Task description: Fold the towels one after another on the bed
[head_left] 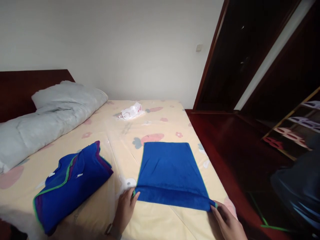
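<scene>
A blue towel (170,166) with thin green edging lies spread on the bed, its near edge turned over into a narrow band. At the near left corner, my left hand (126,203) pinches the towel between thumb and fingers. My right hand (226,218) grips the near right corner, where a bit of green edging shows. To the left rests a loose pile of folded blue towels (75,183) with green and purple edges and small white tags; neither hand touches it.
A yellow printed bedsheet (160,123) covers the bed. A white plastic bag (131,111) lies toward the wall, and a grey quilt (57,110) is bunched at the left. On the right are a dark door (225,60) and a shoe rack (287,126) with slippers.
</scene>
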A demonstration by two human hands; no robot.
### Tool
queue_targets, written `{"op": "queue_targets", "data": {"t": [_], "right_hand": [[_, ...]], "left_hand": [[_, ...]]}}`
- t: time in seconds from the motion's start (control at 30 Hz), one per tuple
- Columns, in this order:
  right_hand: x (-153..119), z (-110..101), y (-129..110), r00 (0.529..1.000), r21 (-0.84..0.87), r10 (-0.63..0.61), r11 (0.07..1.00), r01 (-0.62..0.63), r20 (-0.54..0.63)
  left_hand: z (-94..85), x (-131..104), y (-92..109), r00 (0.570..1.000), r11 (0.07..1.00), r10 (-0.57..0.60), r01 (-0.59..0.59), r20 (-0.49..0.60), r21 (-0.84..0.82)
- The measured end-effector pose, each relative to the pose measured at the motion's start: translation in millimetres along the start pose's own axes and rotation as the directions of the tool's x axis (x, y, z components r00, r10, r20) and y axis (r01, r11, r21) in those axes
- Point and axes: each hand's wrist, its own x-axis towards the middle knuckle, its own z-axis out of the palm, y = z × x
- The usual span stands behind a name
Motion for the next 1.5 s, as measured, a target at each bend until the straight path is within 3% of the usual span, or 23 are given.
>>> {"op": "queue_targets", "data": {"t": [0.2, 0.27, 0.37, 0.5, 0.63, 0.77, 0.9, 1.03, 1.13, 1.2, 1.27, 1.33, 1.4, 1.5], "right_hand": [[-4, -6, -2, 0.994, -0.056, 0.05, 0.997, -0.056, -0.094], [-5, -5, -1, 0.993, -0.102, 0.1, 0.989, -0.105, -0.06], [-6, -3, 3, 0.985, -0.169, 0.17, 0.972, -0.162, 0.033], [-3, -3, 5, 0.976, -0.185, 0.214, 0.961, -0.206, 0.027], [1, -5, -1, 0.939, -0.256, 0.339, 0.914, -0.315, 0.053], [3, -1, -11, 0.92, -0.327, 0.379, 0.886, -0.328, 0.103], [1, 2, -24, 0.933, -0.289, 0.344, 0.909, -0.301, 0.11], [-2, 3, -24, 0.945, -0.16, 0.328, 0.933, -0.323, 0.004], [-2, 3, -7, 0.974, -0.154, 0.222, 0.962, -0.226, -0.043], [-2, 0, 8, 0.995, -0.192, 0.05, 0.979, -0.065, -0.081], [-2, -3, 22, 0.981, -0.246, -0.165, 0.959, 0.137, -0.099], [-4, -6, 32, 0.941, -0.272, -0.339, 0.905, 0.327, 0.001], [-5, -5, 38, 0.895, -0.255, -0.418, 0.858, 0.446, 0.159], [-7, -1, 40, 0.884, -0.227, -0.419, 0.858, 0.461, 0.209]], "left_hand": [[-17.1, 2, 20, 0.991, 0.989, -0.125, 0.128, 0.048, -0.078], [-19.4, 0, 22, 0.985, 0.99, -0.141, 0.142, 0.1, -0.001], [-20.1, -3, 19, 0.983, 0.985, -0.088, 0.062, 0.162, 0.16], [-23.6, -4, 23, 0.992, 0.962, -0.02, -0.014, 0.121, 0.273], [-25.0, -6, 30, 0.993, 0.928, -0.07, 0.03, 0.097, 0.371], [-18.5, -11, 30, 0.991, 0.862, -0.071, 0.003, 0.116, 0.507], [-13.1, -12, 26, 0.982, 0.928, -0.128, 0.069, 0.139, 0.365], [-16.8, -11, 26, 0.955, 0.957, -0.241, 0.206, 0.17, 0.202], [-25.5, -11, 28, 0.98, 0.972, -0.149, 0.121, 0.13, 0.204], [-33.3, -10, 30, 0.996, 0.978, -0.025, 0.006, 0.085, 0.21], [-41.3, -10, 33, 0.99, 0.978, 0.089, -0.107, 0.107, 0.177], [-47.6, -10, 36, 0.961, 0.973, 0.176, -0.203, 0.213, 0.112], [-50.4, -12, 38, 0.914, 0.964, 0.231, -0.261, 0.334, 0.046], [-48.4, -15, 34, 0.882, 0.966, 0.232, -0.259, 0.409, 0.01]]}}
